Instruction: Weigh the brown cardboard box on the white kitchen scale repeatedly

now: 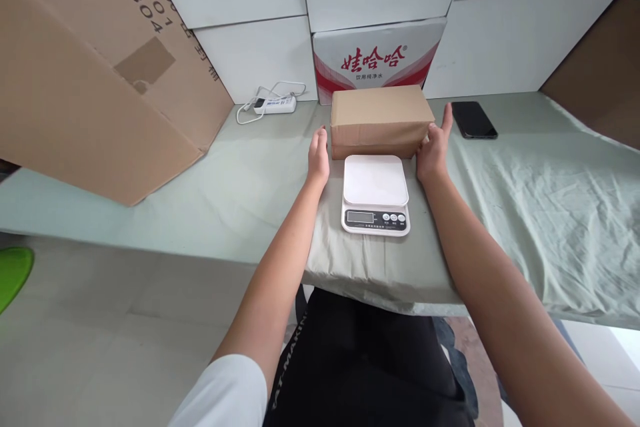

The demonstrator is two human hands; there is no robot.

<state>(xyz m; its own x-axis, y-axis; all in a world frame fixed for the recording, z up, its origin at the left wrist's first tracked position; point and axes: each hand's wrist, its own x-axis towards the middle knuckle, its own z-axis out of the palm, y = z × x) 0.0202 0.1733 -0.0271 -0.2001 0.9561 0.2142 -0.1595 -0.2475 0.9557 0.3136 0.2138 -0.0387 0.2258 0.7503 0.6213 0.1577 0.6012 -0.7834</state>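
A closed brown cardboard box (383, 107) lies on the cloth-covered table, just behind a white digital kitchen scale (376, 180). My left hand (319, 157) is beside the box's left end, fingers stretched forward, with a narrow gap to the cardboard. At the other end, my right hand (433, 150) rests against the box's right front corner, one finger pointing up and away. Neither hand is wrapped round the box. Nothing lies on the scale's platform, and its display looks blank. The far side of the box is hidden.
White cartons (255, 57) line the back, with a red-lettered carton (365, 57) behind the box. A white power strip (275, 105) with its cord lies back left, and a black phone (473, 120) back right. A large cardboard carton (100, 80) stands left.
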